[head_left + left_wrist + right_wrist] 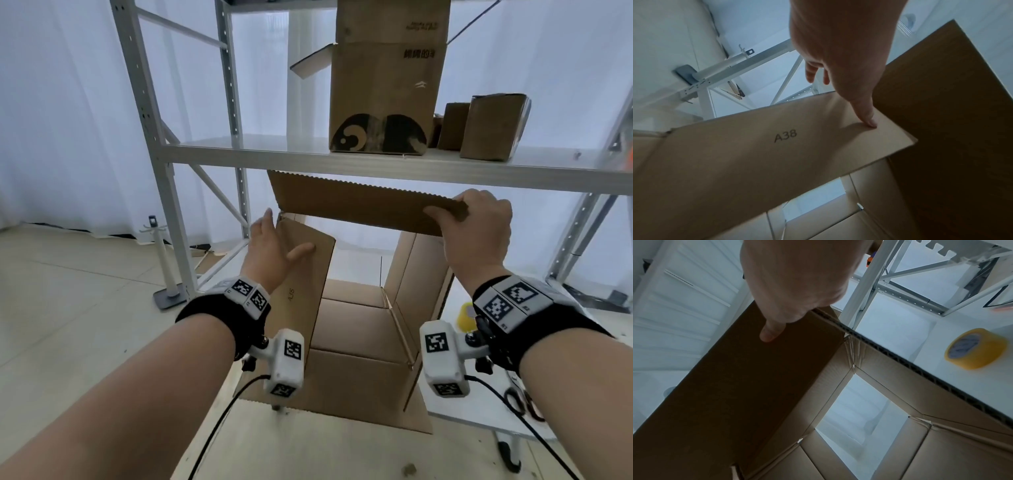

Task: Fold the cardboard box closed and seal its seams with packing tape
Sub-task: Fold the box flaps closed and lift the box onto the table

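An open brown cardboard box (359,346) stands on the wooden table edge (308,452) in front of me. My left hand (274,246) holds its left side flap (308,291), marked A38 (786,135). The thumb (865,113) presses one face and the fingers reach behind the flap's edge. My right hand (476,226) grips the right end of the far long flap (352,202), thumb (769,332) on its dark near face (735,386), fingers curled over the top edge. A yellow roll of packing tape (466,318) (975,348) lies right of the box, untouched.
A grey metal shelf rack (342,161) stands just behind the box, its shelf board right above the raised flap. Several cardboard boxes (383,85) sit on it. Black-handled scissors (524,404) lie on the white table at right. A white post on a grey base (168,274) stands at left.
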Demonstrator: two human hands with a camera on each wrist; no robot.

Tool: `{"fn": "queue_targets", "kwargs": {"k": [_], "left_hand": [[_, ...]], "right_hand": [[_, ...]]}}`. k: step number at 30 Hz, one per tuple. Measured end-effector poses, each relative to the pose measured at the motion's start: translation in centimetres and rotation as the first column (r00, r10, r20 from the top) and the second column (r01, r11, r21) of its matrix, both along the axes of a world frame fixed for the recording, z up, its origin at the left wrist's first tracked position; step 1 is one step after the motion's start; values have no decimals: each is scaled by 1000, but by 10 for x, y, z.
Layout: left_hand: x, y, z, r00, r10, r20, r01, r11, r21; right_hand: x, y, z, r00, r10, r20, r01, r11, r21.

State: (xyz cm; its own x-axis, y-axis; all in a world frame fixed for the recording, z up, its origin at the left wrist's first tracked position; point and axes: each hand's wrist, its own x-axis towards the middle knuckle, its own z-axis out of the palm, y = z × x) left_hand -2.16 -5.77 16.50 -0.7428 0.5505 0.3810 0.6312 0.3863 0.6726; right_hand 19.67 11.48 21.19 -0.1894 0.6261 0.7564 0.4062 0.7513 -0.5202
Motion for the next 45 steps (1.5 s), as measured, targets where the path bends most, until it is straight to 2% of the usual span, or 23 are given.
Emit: {"fn": "queue_targets", "kwargs": {"k": [4,7,12,17,19,21,23,24,26,27,29,31,35,38,40,42,45], "left_hand": [[-17,12,15,985,-142,99,118,969,217],[-23,19,20,989,-103,109,59,935,348],[-22,25,11,996,57,-63,-37,960,279],[-17,22,-8,997,81,-17,-74,966,249],[-14,17,-9,999,8,49,-23,951,309],[-5,8,-1,992,-85,91,39,904,426],[4,0,13,998,-17,-62,44,885,464],[9,-4,22,979,54,-198,37,903,429],[20,-6,37,888,114,-446,5,966,257],[24,-6,43,836,81,-543,-18,993,120],[30,-4,48,737,-14,-676,-94,988,-123],[33,0,47,721,-72,-689,-134,961,-241],[29,12,49,745,-89,-661,-126,954,-271],[23,23,53,752,-38,-658,-144,965,-221],[18,27,50,781,26,-624,-138,982,-132],[12,27,40,834,123,-537,-98,992,76],[0,23,15,928,194,-318,-74,933,353]], "right_hand": [[3,10,19,996,73,-43,-72,997,10],[8,16,27,990,107,-97,-109,994,-16],[14,21,26,992,116,-45,-116,993,4],[11,9,22,993,94,76,-95,995,17],[10,9,20,989,94,116,-95,995,4],[9,11,19,982,95,163,-95,995,-8],[9,12,17,970,83,227,-84,996,-6],[8,11,15,964,78,255,-79,997,-5],[6,9,9,952,84,293,-81,996,-22],[5,7,5,948,92,305,-85,996,-36],[4,3,-4,943,102,317,-90,995,-54],[5,2,-10,947,112,301,-94,993,-74],[10,5,-15,978,159,138,-141,982,-126],[10,17,-25,988,142,58,-125,963,-238],[9,29,-37,972,219,-83,-234,896,-379],[6,35,-46,948,244,-206,-316,807,-498],[-4,41,-57,952,251,-175,-306,802,-513]]}}
